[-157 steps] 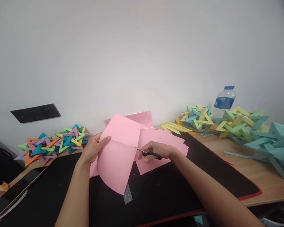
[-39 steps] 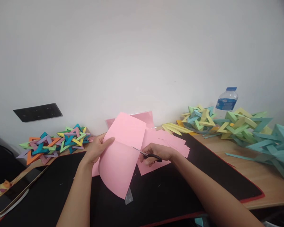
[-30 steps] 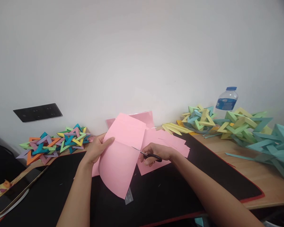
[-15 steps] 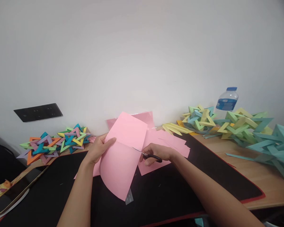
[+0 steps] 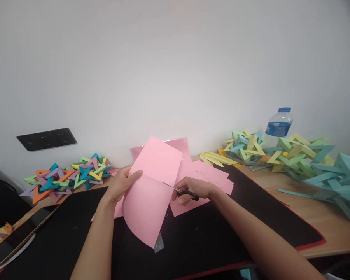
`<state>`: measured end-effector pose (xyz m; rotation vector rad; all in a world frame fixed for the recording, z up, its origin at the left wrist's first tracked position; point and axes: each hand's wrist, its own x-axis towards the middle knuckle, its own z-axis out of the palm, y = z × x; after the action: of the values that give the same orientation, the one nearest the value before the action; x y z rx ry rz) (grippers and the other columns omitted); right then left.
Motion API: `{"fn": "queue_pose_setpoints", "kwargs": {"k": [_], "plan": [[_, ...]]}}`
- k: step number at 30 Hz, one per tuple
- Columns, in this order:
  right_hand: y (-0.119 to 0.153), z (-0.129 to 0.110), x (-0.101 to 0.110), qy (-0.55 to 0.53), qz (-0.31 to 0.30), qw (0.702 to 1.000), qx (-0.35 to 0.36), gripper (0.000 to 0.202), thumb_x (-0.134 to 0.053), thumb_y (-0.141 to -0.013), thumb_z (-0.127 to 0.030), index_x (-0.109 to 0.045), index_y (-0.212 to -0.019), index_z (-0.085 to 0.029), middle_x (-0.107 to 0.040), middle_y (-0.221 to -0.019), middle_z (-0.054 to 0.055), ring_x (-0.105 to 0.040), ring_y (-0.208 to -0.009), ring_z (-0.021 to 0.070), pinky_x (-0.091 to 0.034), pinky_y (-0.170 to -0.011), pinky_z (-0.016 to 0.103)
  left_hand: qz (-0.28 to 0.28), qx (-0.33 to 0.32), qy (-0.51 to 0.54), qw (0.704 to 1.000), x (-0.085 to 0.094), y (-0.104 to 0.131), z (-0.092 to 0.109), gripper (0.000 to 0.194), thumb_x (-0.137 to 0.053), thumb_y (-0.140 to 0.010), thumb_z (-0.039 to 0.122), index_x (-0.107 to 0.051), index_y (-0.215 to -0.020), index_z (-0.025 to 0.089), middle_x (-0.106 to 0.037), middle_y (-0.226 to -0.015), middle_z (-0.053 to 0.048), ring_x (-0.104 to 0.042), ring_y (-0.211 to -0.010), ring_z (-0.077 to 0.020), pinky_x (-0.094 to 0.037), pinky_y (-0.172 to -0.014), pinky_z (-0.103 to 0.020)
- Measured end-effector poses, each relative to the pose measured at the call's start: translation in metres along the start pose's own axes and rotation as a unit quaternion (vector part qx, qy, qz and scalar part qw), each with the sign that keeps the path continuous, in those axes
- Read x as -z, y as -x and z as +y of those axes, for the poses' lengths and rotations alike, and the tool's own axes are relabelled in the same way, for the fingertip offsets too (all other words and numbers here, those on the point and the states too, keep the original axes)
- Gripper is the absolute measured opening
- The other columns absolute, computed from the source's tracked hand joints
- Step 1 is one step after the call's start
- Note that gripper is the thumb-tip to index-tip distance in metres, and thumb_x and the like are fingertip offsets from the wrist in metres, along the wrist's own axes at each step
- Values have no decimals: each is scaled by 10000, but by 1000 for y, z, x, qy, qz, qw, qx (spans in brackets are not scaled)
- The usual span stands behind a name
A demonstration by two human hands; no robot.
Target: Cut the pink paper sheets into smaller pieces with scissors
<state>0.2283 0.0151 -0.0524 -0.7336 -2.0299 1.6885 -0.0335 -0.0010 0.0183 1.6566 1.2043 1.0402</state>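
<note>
At the far left, a phone [image 5: 25, 233] lies in the lower corner. Bright paper stars [image 5: 48, 182] sit above it at the left. Next comes the left hand [image 5: 123, 183], left of the middle, gripping a big pink sheet [image 5: 154, 159] with its thumb on top. The sheet is in the middle of the frame. Its long way leans from upper right to lower left, and its bottom part bends. A ruler [image 5: 159, 245] pokes out below it.

Just right of the middle are the scissors [image 5: 189, 193]. Their tips point left and a little up, on the sheet. The right hand [image 5: 200, 187] is curled around their black handles. More pink papers [image 5: 208, 171] lie behind that hand.

Since the first picture, the sheet's top has gone up and right past the blades, while the scissors are in nearly the same spot.
</note>
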Motion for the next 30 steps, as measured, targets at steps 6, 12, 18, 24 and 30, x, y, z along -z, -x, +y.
{"fn": "queue_pose_setpoints", "kwargs": {"k": [6,12,18,24,30], "plan": [[0,1,0,-2,1,1000,4,365,-768,-599,-374,-670,-857,-134,-601,-642,-12,-575,-556,98,-485,-564,223,1,3,-2,1000,0,0,1,306,-662,-700,432,-621,-813,151,-598,-645,-2,-521,-554,-152,-381,-471,-225],[0,1,-1,-12,-1,1000,14,325,-756,-627,-359,-672,-849,-137,-581,-624,-25,-550,-543,85,-473,-576,227,1,0,-4,1000,0,0,0,282,-663,-708,422,-618,-794,157,-581,-625,18,-508,-541,-137,-366,-470,-215],[-1,-1,-2,5,1,1000,21,289,-761,-620,-350,-670,-791,-136,-576,-610,-30,-534,-563,88,-443,-569,216,-5,5,-8,1000,-3,-1,1,269,-661,-713,417,-594,-745,158,-553,-625,22,-484,-545,-128,-346,-466,-210],[-1,3,-1,-12,0,1000,17,304,-758,-619,-378,-662,-778,-137,-572,-636,-26,-536,-561,86,-473,-606,239,-3,-1,-9,1000,-2,0,-1,258,-654,-719,411,-592,-747,162,-561,-632,18,-491,-557,-134,-353,-474,-211],[-2,4,-1,-15,-5,1000,13,335,-757,-616,-392,-662,-810,-135,-565,-631,-24,-532,-550,83,-502,-639,267,3,1,-11,1000,-3,1,0,251,-659,-710,409,-615,-759,167,-583,-619,21,-506,-540,-140,-357,-468,-218]]}}
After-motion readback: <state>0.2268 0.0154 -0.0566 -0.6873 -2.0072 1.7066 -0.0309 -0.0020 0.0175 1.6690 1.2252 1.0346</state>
